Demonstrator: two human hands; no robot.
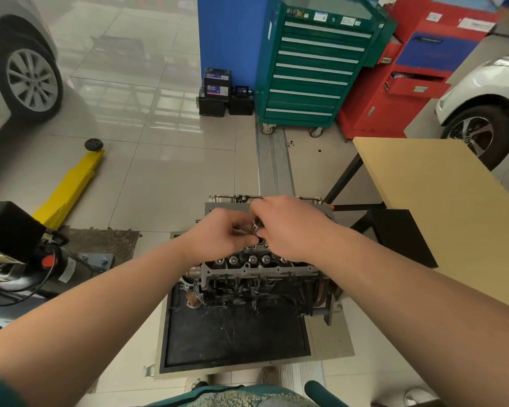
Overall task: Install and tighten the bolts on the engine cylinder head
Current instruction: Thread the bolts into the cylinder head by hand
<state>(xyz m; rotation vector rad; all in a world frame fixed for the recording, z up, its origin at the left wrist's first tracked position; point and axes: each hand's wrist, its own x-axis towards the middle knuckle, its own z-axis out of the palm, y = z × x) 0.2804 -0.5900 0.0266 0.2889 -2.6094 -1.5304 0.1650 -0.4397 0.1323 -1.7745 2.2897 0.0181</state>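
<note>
The engine cylinder head (256, 274) sits on a grey stand with a black tray (235, 336) in the lower middle. Round valve caps line its top. Both my hands meet just above the head's top. My right hand (288, 227) curls its fingers around a small shiny metal tool or bolt (256, 224), held upright. My left hand (221, 233) pinches at the same piece from the left, fingertips touching it near its lower end. The lower part of the metal piece is hidden by my fingers.
A wooden table (441, 207) stands to the right with a black stool (400, 233) beside it. A yellow floor jack (71, 186) lies at left. A green tool cabinet (312, 63), a red cabinet (400, 92) and two cars' wheels sit behind.
</note>
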